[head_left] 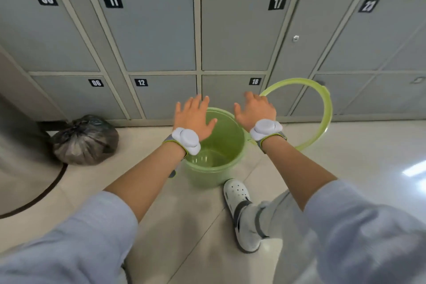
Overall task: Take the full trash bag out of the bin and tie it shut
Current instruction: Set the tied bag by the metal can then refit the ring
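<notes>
Pale floor tiles carry a tied dark bag [84,140] at the left, well apart from both hands. Left hand [193,117] and right hand [254,112] hover with fingers spread, holding nothing, over a green bin [214,168]. Lockers [147,27] behind read 05, 11, 17, 06, 12, 18. A green ring [328,108] leans beside the bin; a white shoe [239,205] stands near.

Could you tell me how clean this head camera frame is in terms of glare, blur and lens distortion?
In the head view, wide-angle distortion bows the lockers; ceiling light glares off the floor at right; the sleeves near the lens are soft; the green bin and tied black bag stay fairly sharp.
</notes>
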A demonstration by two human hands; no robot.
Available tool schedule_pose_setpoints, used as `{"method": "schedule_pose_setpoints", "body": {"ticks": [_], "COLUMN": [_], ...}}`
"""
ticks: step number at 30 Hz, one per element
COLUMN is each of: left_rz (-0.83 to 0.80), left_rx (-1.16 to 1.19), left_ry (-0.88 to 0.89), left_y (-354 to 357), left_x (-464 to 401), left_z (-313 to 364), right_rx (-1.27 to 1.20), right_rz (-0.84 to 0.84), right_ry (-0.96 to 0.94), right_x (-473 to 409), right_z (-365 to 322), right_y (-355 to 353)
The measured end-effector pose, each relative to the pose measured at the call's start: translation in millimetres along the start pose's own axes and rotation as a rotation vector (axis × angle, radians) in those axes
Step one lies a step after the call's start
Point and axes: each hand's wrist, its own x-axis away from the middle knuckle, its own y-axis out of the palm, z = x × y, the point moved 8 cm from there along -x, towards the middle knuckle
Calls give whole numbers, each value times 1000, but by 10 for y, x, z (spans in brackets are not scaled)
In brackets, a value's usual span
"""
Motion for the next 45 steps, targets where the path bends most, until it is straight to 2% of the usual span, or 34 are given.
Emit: {"method": "schedule_pose_setpoints", "body": {"ticks": [6,13,20,23,28,35,39,45], "left_rz": [-67,-78,-139,-142,-108,8,39,-13], "left_rx": [-8,30,16,17,5,71,62,40], "left_ry": [139,233,253,235,214,108,8,-158], "left_y": [177,384,646,640,465,28,-157,-140], "left_x": [-307,-467,-535,-536,-502,-316,-72,376], "left_z": [1004,1735,1958,1871,1657,1055,424,-479], "right_rx": [7,13,-222,-282,-275,-264,-284,-215], "right_rz": [88,175,-17,-55,13,45,-43,-237], "right_ry": [219,382,579,584,482,282,150,-62], "right_x": [91,231,323,311,234,63,49,327], "right_z": [1123,1927,2336,2247,1922,979,265,-658], "right_y": [-507,-765,-403,-333,-508,-653,-404,287]}}
